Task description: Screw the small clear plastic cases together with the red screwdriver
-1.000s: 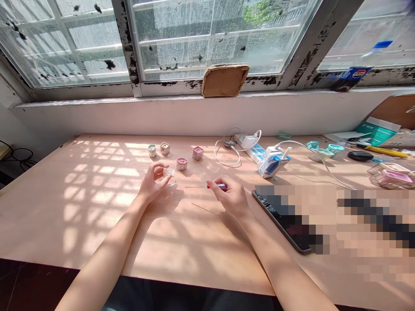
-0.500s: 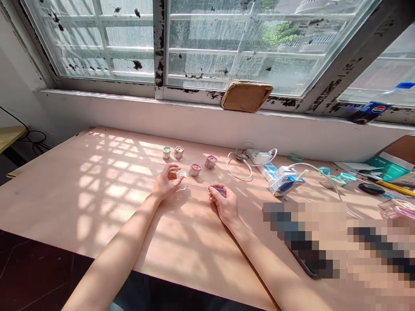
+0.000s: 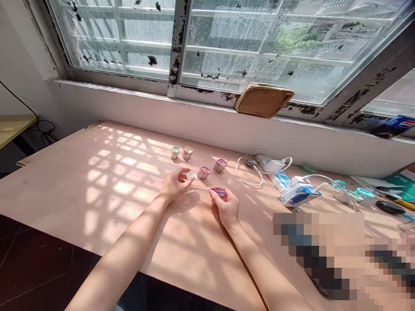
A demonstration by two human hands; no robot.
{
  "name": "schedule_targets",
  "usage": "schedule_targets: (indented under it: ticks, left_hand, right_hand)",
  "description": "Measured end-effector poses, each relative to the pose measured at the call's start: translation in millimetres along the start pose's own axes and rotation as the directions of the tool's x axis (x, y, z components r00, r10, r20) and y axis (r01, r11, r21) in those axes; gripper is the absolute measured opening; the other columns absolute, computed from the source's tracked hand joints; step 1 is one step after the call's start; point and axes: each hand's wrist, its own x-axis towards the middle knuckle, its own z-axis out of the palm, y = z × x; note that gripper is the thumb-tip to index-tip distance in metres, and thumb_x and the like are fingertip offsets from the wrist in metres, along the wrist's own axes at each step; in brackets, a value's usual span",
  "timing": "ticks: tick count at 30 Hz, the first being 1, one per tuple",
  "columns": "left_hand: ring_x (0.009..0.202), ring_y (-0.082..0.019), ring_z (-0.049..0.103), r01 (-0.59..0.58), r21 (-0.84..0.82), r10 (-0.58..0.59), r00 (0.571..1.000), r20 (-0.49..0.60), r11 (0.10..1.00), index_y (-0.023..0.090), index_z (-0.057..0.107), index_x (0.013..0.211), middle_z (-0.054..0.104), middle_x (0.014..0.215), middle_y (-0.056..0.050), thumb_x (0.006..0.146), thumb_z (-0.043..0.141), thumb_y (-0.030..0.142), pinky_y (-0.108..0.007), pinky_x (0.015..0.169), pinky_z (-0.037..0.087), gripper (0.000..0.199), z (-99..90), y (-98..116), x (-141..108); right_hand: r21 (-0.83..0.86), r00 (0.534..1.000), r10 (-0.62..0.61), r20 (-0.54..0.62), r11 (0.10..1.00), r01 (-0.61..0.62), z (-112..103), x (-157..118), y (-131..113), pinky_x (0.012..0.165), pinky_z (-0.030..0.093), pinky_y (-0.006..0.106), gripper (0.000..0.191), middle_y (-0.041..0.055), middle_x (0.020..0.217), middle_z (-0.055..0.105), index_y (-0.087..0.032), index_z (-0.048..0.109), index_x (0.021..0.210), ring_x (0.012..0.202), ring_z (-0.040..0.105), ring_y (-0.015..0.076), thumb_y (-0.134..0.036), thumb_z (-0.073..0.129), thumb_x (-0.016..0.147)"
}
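Note:
My left hand (image 3: 175, 185) is closed on a small clear plastic piece (image 3: 192, 175), pinched between thumb and fingers just above the table. In my right hand (image 3: 227, 206) is a screwdriver (image 3: 219, 193) with a purple handle, its thin shaft pointing left toward the left hand. A tiny shiny item lies on the table below the shaft tip, too small to name. Just beyond the hands stand two pink-topped little containers (image 3: 204, 172). Farther back are a green-topped container (image 3: 175, 152) and a beige-topped container (image 3: 187, 153).
A power strip (image 3: 281, 181) with chargers and a white cable (image 3: 249, 183) lies to the right, beside a blue-and-white packet (image 3: 298, 196). Teal plastic parts (image 3: 363, 193) and a black computer mouse (image 3: 389, 207) are farther right. Cardboard (image 3: 264, 100) leans at the window.
The whole view has shifted, so the table items sit further right in the picture. Both hands keep their holds, the screwdriver still pointing left toward the clear piece.

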Motion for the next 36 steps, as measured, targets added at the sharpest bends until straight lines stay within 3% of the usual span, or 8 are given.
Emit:
schedule_targets:
  ticks: [5, 12, 18, 24, 31, 36]
  left_hand:
    - [0.075, -0.014, 0.071, 0.023, -0.013, -0.023, 1.000, 0.010, 1.000, 0.020, 0.069, 0.107, 0.076, 0.108, -0.007, 0.082, 0.075, 0.036, -0.024, 0.064, 0.057, 0.030, -0.3, 1, -1]
    - [0.072, -0.014, 0.073, 0.097, 0.090, -0.112, 0.976, 0.184, 0.991, 0.022, 0.066, 0.108, 0.073, 0.119, -0.008, 0.082, 0.075, 0.042, -0.022, 0.060, 0.055, 0.034, -11.2, 16, -6]
    - [0.075, -0.015, 0.075, 0.087, 0.150, -0.125, 0.955, 0.270, 0.985, 0.022, 0.067, 0.102, 0.073, 0.117, -0.007, 0.082, 0.073, 0.040, -0.020, 0.058, 0.055, 0.028, -16.9, 25, -7]
    - [0.076, -0.018, 0.074, 0.198, 0.072, -0.211, 0.910, 0.358, 0.978, 0.022, 0.064, 0.106, 0.067, 0.127, -0.012, 0.083, 0.073, 0.048, -0.018, 0.039, 0.049, 0.036, -19.5, 29, -13]
    - [0.079, -0.018, 0.076, 0.252, -0.076, -0.202, 0.894, 0.399, 0.965, 0.021, 0.063, 0.101, 0.067, 0.120, -0.013, 0.079, 0.079, 0.042, -0.026, 0.061, 0.064, 0.035, -3.1, 22, -19]
    - [0.078, -0.019, 0.076, 0.218, -0.082, -0.176, 0.917, 0.359, 0.972, 0.020, 0.062, 0.103, 0.067, 0.121, -0.013, 0.079, 0.079, 0.049, -0.028, 0.060, 0.063, 0.040, -4.2, 18, -16]
  right_hand:
    - [-0.004, 0.999, 0.000, 0.039, 1.000, 0.000, 1, -1, 0, 0.051, 0.043, 0.026, 0.043, 0.0020, 0.068, 0.066, -0.018, 0.071, 0.085, 0.057, 0.055, 0.0140, -0.054, 0.085, 0.069]
    - [0.259, 0.990, 0.125, -0.067, 0.960, -0.104, -3, 4, 0, 0.041, 0.036, 0.021, 0.052, -0.0024, 0.059, 0.059, -0.018, 0.063, 0.080, 0.046, 0.046, 0.0080, -0.059, 0.089, 0.061]
    - [0.397, 0.962, 0.248, -0.110, 0.899, -0.187, -13, 10, -4, 0.036, 0.031, 0.018, 0.057, -0.0047, 0.057, 0.055, -0.019, 0.057, 0.075, 0.043, 0.044, 0.0058, -0.057, 0.093, 0.054]
    - [0.456, 0.964, 0.219, -0.149, 0.881, -0.129, -18, 15, -9, 0.037, 0.034, 0.019, 0.055, -0.0038, 0.059, 0.057, -0.018, 0.059, 0.075, 0.045, 0.044, 0.0058, -0.052, 0.095, 0.052]
    - [0.438, 0.968, 0.147, -0.202, 0.898, -0.045, -30, 21, -10, 0.040, 0.037, 0.020, 0.050, -0.0040, 0.054, 0.054, -0.018, 0.057, 0.063, 0.045, 0.044, 0.0067, -0.053, 0.092, 0.058]
    - [0.405, 0.967, 0.116, -0.225, 0.914, -0.016, -31, 23, -8, 0.041, 0.036, 0.021, 0.048, -0.0046, 0.053, 0.054, -0.019, 0.057, 0.063, 0.043, 0.041, 0.0064, -0.053, 0.090, 0.061]
